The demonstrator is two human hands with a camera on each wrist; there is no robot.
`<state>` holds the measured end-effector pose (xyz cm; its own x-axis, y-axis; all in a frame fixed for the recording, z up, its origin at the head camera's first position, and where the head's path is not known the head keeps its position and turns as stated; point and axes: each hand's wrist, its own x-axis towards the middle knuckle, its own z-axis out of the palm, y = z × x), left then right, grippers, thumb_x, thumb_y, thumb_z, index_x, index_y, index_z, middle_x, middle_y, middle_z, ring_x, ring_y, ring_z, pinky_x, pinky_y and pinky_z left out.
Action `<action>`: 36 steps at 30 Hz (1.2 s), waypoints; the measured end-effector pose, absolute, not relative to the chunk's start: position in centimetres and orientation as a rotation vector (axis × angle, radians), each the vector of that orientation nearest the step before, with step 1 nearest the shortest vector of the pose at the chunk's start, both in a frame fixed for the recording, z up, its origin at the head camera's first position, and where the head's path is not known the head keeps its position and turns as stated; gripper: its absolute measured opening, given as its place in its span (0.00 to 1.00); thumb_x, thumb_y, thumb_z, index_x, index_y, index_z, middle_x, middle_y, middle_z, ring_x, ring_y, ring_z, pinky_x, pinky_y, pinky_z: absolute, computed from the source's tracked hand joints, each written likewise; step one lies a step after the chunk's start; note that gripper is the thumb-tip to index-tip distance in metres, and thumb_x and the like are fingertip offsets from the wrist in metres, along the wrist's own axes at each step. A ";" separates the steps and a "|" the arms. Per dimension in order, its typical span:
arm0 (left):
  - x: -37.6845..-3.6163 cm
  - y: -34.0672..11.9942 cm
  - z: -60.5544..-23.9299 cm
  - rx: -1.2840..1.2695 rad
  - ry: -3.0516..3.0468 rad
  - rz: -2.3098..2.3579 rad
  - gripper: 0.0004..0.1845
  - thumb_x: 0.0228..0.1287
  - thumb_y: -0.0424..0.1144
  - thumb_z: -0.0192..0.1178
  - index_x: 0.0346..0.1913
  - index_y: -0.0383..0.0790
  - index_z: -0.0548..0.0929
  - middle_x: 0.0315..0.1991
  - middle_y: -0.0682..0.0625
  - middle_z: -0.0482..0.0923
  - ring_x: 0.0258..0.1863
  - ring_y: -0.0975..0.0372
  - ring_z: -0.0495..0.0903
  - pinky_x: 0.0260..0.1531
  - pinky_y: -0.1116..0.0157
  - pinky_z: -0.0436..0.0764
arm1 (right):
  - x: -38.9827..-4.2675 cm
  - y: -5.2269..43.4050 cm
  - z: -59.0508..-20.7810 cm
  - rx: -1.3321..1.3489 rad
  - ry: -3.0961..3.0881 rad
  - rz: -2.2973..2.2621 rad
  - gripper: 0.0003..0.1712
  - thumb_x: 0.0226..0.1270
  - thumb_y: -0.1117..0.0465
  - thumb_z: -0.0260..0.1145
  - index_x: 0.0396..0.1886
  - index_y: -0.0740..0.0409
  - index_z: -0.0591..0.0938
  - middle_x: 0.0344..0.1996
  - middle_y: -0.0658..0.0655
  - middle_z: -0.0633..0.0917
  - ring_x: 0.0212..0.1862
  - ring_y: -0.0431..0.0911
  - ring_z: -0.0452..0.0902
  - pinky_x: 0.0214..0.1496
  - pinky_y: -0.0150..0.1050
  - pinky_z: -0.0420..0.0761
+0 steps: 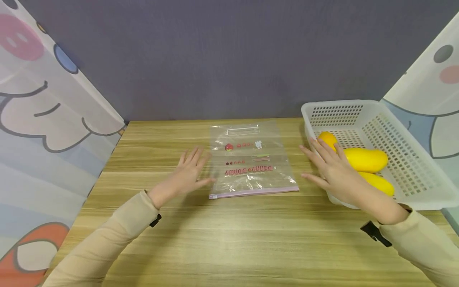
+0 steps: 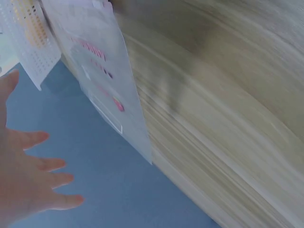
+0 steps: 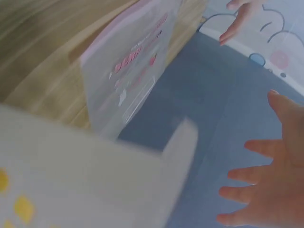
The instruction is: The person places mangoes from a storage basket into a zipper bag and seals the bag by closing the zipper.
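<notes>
- Your left hand [image 1: 187, 174] is open-fingered and holds nothing; its fingers are spread and straight, pointing to the counter's far edge, with the thumb just beside the bag's left side.
- Your right hand [image 1: 333, 174] is likewise spread and gripping nothing, and in the head view it crosses in front of the basket's left wall, thumb pointing toward the bag.
- Your two hands are well apart from each other, with the bag between them.
- The clear bag [image 1: 251, 157] lies flat near the middle of the counter's far edge, its lilac zip strip [image 1: 258, 193] on the side nearer you and the slider [image 1: 213, 197] at the strip's left end.
- The pink lettering [image 1: 248, 170] on the bag reads upside down from where you are.
- Beige sleeves [image 1: 122, 221] cover your forearms, and a dark fitting shows below each wrist.
- The white perforated basket [image 1: 419, 159] stands at the counter's far right corner.
- Inside it, you have a round orange-yellow piece [image 1: 327, 138] and two long yellow pieces [image 1: 369, 159], all toward the basket's left side.
- The counter [image 1: 229, 243] has a wood-grain top; a grey-blue panel [image 1: 229, 59] rises behind its far edge.
- Cartoon-printed sheets [image 1: 26, 115] flank its left and right edges.
</notes>
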<state>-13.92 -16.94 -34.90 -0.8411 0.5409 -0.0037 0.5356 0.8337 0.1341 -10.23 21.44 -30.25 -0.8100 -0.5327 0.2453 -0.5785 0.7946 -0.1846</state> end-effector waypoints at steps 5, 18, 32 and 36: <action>-13.8 -15.7 -35.3 0.935 2.944 0.222 0.39 0.59 0.58 0.49 0.66 0.36 0.55 0.67 0.36 0.42 0.66 0.45 0.42 0.63 0.47 0.37 | -9.7 20.3 -31.0 0.912 -2.789 0.389 0.35 0.60 0.47 0.58 0.63 0.59 0.62 0.66 0.65 0.53 0.65 0.62 0.48 0.63 0.62 0.42; -14.1 -12.5 -36.8 1.194 2.936 0.233 0.31 0.58 0.51 0.55 0.59 0.33 0.66 0.60 0.35 0.61 0.58 0.46 0.63 0.59 0.49 0.59 | -9.0 18.2 -34.4 1.043 -2.692 0.466 0.33 0.61 0.47 0.57 0.60 0.60 0.64 0.62 0.67 0.60 0.62 0.59 0.54 0.62 0.58 0.53; -14.3 -9.9 -38.4 1.313 2.843 0.214 0.25 0.57 0.49 0.57 0.52 0.34 0.74 0.52 0.41 0.72 0.52 0.52 0.71 0.54 0.53 0.68 | -8.8 17.0 -37.4 0.928 -2.709 0.773 0.26 0.56 0.61 0.63 0.56 0.60 0.70 0.56 0.63 0.69 0.56 0.59 0.65 0.54 0.57 0.68; -14.2 -9.5 -38.7 1.293 2.817 0.211 0.22 0.56 0.49 0.58 0.49 0.37 0.76 0.49 0.44 0.74 0.51 0.55 0.72 0.54 0.54 0.68 | -8.9 16.9 -38.1 0.920 -2.656 0.876 0.22 0.57 0.65 0.62 0.52 0.63 0.73 0.51 0.63 0.74 0.52 0.58 0.70 0.50 0.53 0.72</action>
